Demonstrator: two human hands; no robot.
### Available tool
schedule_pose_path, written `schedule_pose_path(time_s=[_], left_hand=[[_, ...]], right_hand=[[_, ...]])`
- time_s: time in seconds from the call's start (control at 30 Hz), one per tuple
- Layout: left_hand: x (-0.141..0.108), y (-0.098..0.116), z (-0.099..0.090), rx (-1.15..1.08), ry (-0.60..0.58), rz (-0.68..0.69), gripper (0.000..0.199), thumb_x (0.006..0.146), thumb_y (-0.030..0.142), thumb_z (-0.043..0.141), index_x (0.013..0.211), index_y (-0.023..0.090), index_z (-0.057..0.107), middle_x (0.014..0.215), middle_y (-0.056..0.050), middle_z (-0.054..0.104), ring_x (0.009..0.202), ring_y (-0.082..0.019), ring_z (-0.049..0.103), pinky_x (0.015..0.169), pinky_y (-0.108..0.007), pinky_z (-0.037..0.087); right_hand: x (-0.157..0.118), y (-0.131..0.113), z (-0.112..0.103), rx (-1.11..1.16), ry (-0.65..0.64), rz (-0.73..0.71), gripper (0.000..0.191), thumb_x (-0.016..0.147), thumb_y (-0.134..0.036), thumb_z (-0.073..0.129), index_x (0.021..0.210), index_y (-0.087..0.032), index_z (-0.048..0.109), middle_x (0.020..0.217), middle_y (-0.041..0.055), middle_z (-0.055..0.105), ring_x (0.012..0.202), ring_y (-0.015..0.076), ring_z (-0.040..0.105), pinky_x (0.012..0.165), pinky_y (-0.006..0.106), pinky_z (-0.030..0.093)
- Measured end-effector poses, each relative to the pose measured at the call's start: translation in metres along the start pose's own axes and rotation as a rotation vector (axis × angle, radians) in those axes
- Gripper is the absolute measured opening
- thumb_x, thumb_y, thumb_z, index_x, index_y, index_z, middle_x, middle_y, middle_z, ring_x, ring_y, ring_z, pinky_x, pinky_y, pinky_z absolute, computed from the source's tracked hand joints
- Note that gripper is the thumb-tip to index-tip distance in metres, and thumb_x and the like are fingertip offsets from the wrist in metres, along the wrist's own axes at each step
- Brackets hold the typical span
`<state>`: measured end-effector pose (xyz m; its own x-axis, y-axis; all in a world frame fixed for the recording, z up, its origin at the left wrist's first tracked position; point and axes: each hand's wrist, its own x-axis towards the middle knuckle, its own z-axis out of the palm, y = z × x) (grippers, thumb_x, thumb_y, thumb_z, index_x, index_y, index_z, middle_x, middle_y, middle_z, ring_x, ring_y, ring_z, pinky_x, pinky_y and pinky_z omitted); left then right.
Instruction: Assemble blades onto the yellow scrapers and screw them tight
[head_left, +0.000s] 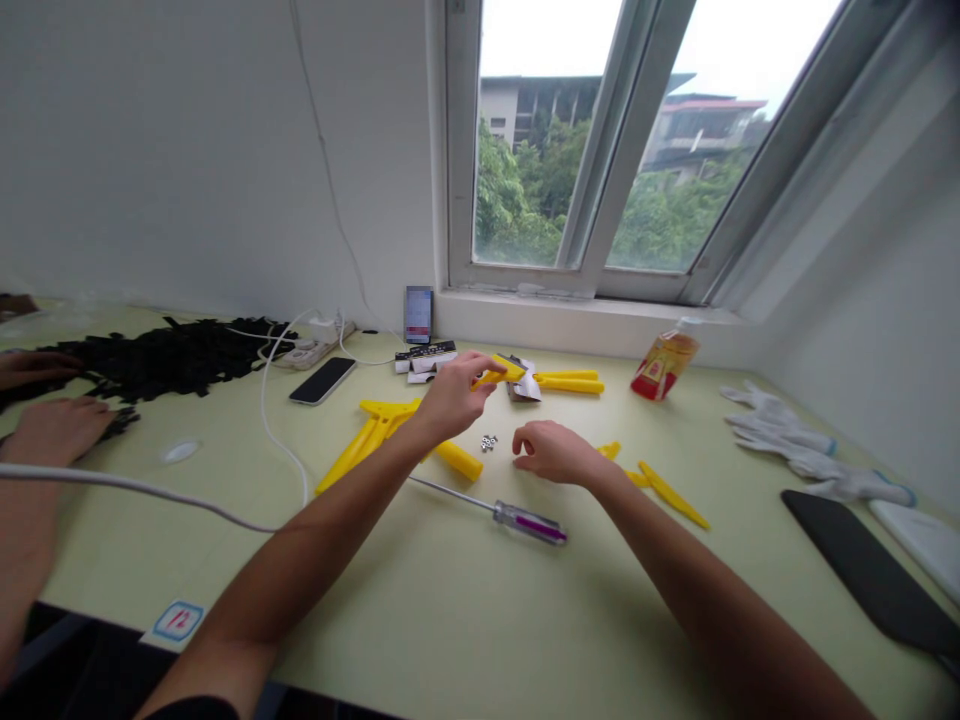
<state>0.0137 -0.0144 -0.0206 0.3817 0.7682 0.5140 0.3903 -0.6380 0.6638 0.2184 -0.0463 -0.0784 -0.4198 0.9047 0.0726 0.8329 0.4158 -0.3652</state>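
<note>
Probably light and stiff, the yellow piece at frame centre suits a side grip; the left hand pinches it. The right hand's fingers curl, contents unclear.

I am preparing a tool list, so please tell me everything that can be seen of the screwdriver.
The screwdriver has a clear and purple, plastic-looking handle and a long, thin, straight shaft that looks like metal. It lies on the pale green table, handle toward the lower right of the picture. The shaft's far end meets the left forearm in view; no tip shows. Nobody holds it.
</note>
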Motion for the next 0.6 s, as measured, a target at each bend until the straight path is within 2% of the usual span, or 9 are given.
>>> schedule_pose_path(time_s=[0.07,0.13,0.2,0.3,0.37,0.47,0.53,0.6], left_hand=[[0.002,0.0,0.0,-0.233,-0.028,-0.149,0.02,0.084,0.016,0.065,0.103,0.017,0.068,0.105,-0.008,0.067,0.08,-0.017,0.068,0.06,-0.027,0.058],[0.004,-0.002,0.0,-0.485,-0.054,-0.26,0.023,0.08,0.024,0.071,0.101,0.015,0.065,0.105,-0.01,0.067,0.073,-0.017,0.069,0.049,-0.024,0.055],[0.005,-0.005,-0.001,-0.714,-0.069,-0.311,0.034,0.074,0.029,0.079,0.1,0.015,0.063,0.109,-0.011,0.065,0.073,-0.02,0.071,0.048,-0.025,0.055],[0.005,-0.011,0.0,-0.938,-0.099,-0.364,0.047,0.066,0.032,0.086,0.101,0.017,0.059,0.114,-0.01,0.062,0.075,-0.022,0.073,0.05,-0.027,0.057],[0.004,-0.012,0.001,-1.008,-0.131,-0.381,0.049,0.065,0.032,0.087,0.102,0.018,0.057,0.112,-0.009,0.062,0.076,-0.023,0.073,0.051,-0.027,0.058],[0.002,-0.011,0.005,-1.04,-0.19,-0.354,0.047,0.068,0.031,0.086,0.102,0.018,0.056,0.112,-0.009,0.062,0.075,-0.022,0.072,0.052,-0.028,0.058],[0.0,-0.007,0.009,-1.029,-0.236,-0.333,0.045,0.07,0.031,0.084,0.103,0.018,0.056,0.113,-0.01,0.062,0.076,-0.021,0.072,0.052,-0.028,0.058],[-0.003,-0.002,0.012,-1.014,-0.267,-0.332,0.044,0.072,0.032,0.083,0.102,0.017,0.055,0.113,-0.01,0.061,0.076,-0.021,0.072,0.052,-0.029,0.058]], right_hand=[[0.001,-0.001,0.009,-0.028,0.004,-0.01,0.009,0.071,-0.015,0.069,0.069,-0.024,0.07,0.071,0.0019,0.067,0.065,0.0174,0.06,0.057,0.027,0.04],[0.002,0.0,0.014,-0.037,0.005,-0.027,0.012,0.073,-0.013,0.067,0.068,-0.023,0.069,0.071,0.0018,0.067,0.064,0.0166,0.06,0.057,0.026,0.04],[0.002,0.0,0.012,-0.031,0.011,-0.049,0.011,0.077,-0.014,0.065,0.071,-0.023,0.069,0.073,0.0021,0.067,0.065,0.0163,0.06,0.058,0.026,0.042],[0.002,-0.004,-0.005,0.001,0.072,-0.088,0.011,0.086,-0.019,0.06,0.082,-0.022,0.07,0.082,0.0025,0.067,0.072,0.0158,0.061,0.066,0.028,0.045],[-0.001,-0.011,-0.022,0.042,0.252,-0.128,0.011,0.091,-0.024,0.058,0.087,-0.021,0.068,0.084,0.0022,0.064,0.074,0.015,0.059,0.068,0.028,0.045],[-0.009,-0.024,-0.047,0.094,0.619,-0.173,0.011,0.091,-0.027,0.06,0.086,-0.02,0.066,0.076,-0.0002,0.056,0.066,0.0132,0.053,0.065,0.028,0.043],[-0.013,-0.031,-0.056,0.104,0.749,-0.191,0.01,0.091,-0.026,0.061,0.086,-0.019,0.066,0.072,-0.0015,0.052,0.062,0.0123,0.049,0.062,0.028,0.041],[-0.016,-0.035,-0.058,0.11,0.803,-0.22,0.009,0.091,-0.024,0.061,0.085,-0.019,0.066,0.072,-0.0017,0.05,0.06,0.0121,0.047,0.06,0.028,0.04]])
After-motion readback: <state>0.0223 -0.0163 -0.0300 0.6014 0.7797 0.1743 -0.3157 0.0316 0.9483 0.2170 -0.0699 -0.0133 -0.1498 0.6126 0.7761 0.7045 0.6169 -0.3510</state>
